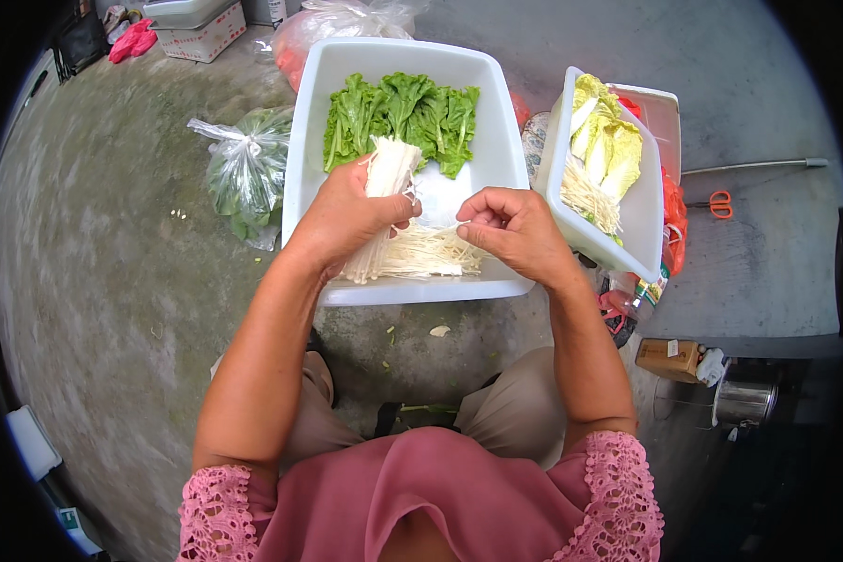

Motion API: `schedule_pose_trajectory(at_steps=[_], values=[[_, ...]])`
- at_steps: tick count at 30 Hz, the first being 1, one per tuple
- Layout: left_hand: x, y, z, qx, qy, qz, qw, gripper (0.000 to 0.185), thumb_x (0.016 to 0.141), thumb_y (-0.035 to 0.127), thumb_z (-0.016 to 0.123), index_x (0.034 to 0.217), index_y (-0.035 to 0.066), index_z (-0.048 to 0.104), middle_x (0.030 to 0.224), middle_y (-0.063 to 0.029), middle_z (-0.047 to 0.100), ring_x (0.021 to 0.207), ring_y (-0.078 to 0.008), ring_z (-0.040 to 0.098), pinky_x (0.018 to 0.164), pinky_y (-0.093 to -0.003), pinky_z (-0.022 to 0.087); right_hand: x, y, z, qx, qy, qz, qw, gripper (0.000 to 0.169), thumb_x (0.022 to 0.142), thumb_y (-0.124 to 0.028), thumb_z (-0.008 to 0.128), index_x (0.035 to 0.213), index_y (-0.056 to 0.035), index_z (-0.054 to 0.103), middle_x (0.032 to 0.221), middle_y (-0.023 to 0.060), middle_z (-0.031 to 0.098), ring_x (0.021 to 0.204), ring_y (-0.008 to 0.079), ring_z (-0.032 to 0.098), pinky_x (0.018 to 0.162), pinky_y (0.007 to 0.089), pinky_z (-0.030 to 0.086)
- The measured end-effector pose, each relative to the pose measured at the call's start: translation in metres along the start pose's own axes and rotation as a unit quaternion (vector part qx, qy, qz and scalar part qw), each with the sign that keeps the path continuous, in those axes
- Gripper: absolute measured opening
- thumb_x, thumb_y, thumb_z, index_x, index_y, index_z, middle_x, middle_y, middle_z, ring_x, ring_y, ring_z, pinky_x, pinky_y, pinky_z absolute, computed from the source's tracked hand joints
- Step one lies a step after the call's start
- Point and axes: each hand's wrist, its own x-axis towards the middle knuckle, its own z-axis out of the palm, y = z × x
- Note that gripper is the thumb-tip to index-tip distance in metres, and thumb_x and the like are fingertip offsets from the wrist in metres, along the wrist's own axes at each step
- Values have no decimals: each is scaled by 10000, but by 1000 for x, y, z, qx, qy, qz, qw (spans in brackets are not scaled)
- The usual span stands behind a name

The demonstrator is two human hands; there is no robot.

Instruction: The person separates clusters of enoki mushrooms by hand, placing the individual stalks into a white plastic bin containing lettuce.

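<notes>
My left hand [358, 209] grips a thick bunch of white enoki mushrooms [391, 168], held slantwise over a large white plastic tub [513, 232]. To its right, my right hand [509, 228] has thumb and forefinger pinched together, with thin pale enoki strands at the fingertips. Beneath both hands, loose enoki mushrooms [432, 253] lie spread along the near side of the tub. Green lettuce leaves [400, 116] rest in a row at the tub's far side.
A smaller white tub [650, 232] at right holds napa cabbage leaves [615, 151] and enoki. Orange-handled scissors [721, 204] lie beyond it. On the left sits a tied clear bag of leafy greens [247, 172]. A cardboard box [667, 358] and metal pot [745, 400] stand at lower right.
</notes>
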Motion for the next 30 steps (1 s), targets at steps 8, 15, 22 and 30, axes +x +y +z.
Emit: schedule_pose_trajectory(at_steps=[8,15,22,30], values=[[0,-10,5,-320,-70,-32,944,314,823,103,636,1104,34,512,1012,-103,603,937,-192,603,816,-341,528,16,-16,44,69,22,-74,995,143,775,-137,659,774,2,627,578,61,557,509,105,484,500,271,405],[-9,3,9,-146,4,7,989,358,744,-24,573,1090,37,504,911,-58,591,790,-132,590,710,-269,499,17,-20,28,-87,8,-106,991,188,864,-149,602,758,5,625,537,-12,529,507,43,465,459,237,367],[0,-7,-10,-191,130,53,971,342,738,-29,584,1061,26,487,844,-65,593,627,-107,532,612,-229,458,13,-9,11,53,28,-32,998,208,871,-177,588,751,-12,626,573,-42,515,499,45,425,461,216,341],[-1,-10,7,-238,34,23,970,320,723,-54,626,1011,14,503,824,-60,576,688,-128,552,630,-258,476,10,-9,32,246,-101,29,963,224,930,-202,497,916,-13,615,685,-29,526,568,40,436,522,182,356]])
